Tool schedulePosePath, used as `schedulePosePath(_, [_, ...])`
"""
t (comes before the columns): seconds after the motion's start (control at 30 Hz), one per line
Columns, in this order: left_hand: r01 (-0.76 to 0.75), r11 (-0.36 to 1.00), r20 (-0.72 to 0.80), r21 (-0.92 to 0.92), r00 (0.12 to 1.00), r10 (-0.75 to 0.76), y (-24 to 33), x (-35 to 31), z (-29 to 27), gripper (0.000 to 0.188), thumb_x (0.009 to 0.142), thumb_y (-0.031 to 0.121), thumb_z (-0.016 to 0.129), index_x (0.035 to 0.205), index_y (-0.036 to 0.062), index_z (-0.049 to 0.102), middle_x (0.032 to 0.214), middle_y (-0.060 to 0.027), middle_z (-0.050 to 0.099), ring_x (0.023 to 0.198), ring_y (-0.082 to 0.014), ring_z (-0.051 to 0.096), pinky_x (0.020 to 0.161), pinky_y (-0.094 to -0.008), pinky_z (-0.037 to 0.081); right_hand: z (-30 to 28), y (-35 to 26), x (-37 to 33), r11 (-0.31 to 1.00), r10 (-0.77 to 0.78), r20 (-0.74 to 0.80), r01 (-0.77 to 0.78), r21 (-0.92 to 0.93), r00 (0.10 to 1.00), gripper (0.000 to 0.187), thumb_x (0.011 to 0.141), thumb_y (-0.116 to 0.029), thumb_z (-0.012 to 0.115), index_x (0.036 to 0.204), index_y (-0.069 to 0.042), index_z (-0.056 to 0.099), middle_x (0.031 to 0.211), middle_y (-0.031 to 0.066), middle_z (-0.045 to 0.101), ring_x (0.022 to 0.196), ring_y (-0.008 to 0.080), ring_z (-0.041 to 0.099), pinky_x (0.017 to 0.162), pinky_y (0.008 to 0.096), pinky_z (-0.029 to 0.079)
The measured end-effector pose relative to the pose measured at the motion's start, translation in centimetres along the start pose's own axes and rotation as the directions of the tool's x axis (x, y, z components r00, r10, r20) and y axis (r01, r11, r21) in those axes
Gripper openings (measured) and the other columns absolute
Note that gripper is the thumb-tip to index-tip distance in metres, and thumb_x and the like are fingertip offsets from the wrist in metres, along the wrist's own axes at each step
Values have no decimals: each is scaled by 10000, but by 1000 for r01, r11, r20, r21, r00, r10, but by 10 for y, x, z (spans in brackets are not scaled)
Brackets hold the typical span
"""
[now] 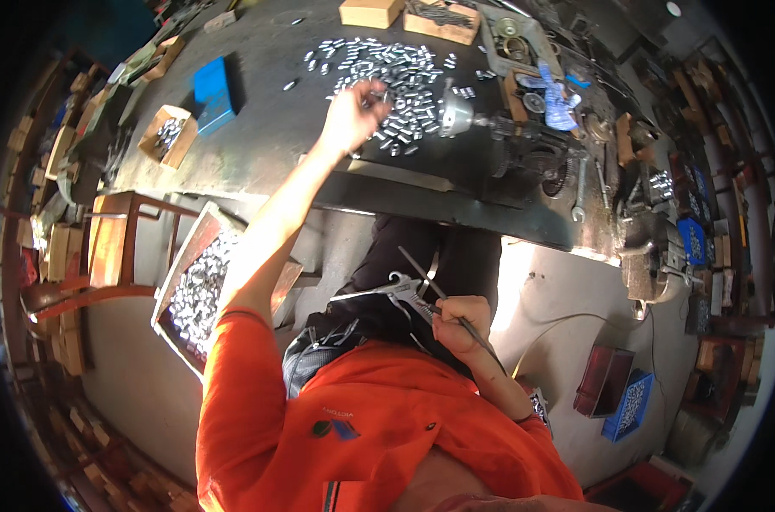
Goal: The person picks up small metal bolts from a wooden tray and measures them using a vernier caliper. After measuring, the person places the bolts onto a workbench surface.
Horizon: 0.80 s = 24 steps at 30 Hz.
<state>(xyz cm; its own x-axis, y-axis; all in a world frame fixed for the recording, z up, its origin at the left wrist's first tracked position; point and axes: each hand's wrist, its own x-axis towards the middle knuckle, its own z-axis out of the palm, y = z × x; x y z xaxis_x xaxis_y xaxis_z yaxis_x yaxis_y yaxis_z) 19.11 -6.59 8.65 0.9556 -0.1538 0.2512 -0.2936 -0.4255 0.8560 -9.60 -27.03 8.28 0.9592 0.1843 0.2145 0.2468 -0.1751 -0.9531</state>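
Observation:
My left hand (355, 113) reaches over the workbench (268, 128), fingers curled at the near left part of a spread of small shiny metal cylinders (413, 85). Whatever is between those fingers is blurred, and I cannot make it out. Close to my lap, my right hand (463, 322) is wrapped round a thin metal rod (417, 268), which sticks out at both ends of the fist and slants up to the left. A light-coloured hooked piece (396, 288) lies across my dark trousers beside the fist; its kind is unclear.
Left on the bench are a small box of parts (167, 136) and a blue box (214, 94). A metal chuck fixture (456, 115) and a wrench (580, 194) lie to the right. Below the bench stand a large crate of cylinders (167, 294) and a blue crate (622, 422).

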Motion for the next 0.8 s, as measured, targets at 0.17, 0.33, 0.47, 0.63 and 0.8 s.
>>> schedulePosePath(0.17, [39,987,24,-154,999,-36,17,-36,-65,338,838,111,654,1124,-47,565,804,-84,647,516,-88,552,516,-231,461,2,20,-18,1000,11,-88,-13,-22,996,303,609,126,507,519,-37,268,477,90,353,381,179,383,383,278,300])
schedulePosePath(0.33, [198,901,38,386,972,-230,-38,-151,-155,262,818,182,628,987,-16,643,516,-74,586,467,-117,571,472,-284,440,6,27,-17,998,55,-25,-54,27,998,291,659,193,382,505,-35,285,464,66,406,392,108,417,346,235,345])
schedulePosePath(0.47, [568,799,-23,198,818,-575,-96,-255,-182,309,739,43,573,1032,-44,621,551,-61,593,440,-115,552,427,-244,443,14,22,-5,999,17,16,-18,43,1000,281,610,210,405,509,-22,281,464,64,407,388,111,430,342,236,345])
schedulePosePath(0.63, [612,611,-47,502,725,-688,-177,-298,-173,330,707,156,617,1016,43,638,755,-112,634,713,-212,631,656,-341,492,17,16,1,999,-12,70,9,43,997,284,598,216,406,507,-21,280,465,71,411,386,117,431,343,239,349])
schedulePosePath(0.8, [498,493,-92,714,764,-638,-257,-314,-158,320,733,102,552,1050,62,547,994,-175,579,915,-316,572,777,-401,460,15,21,-7,999,16,40,-17,30,999,295,614,223,409,510,-22,279,469,68,417,389,111,430,343,238,353])
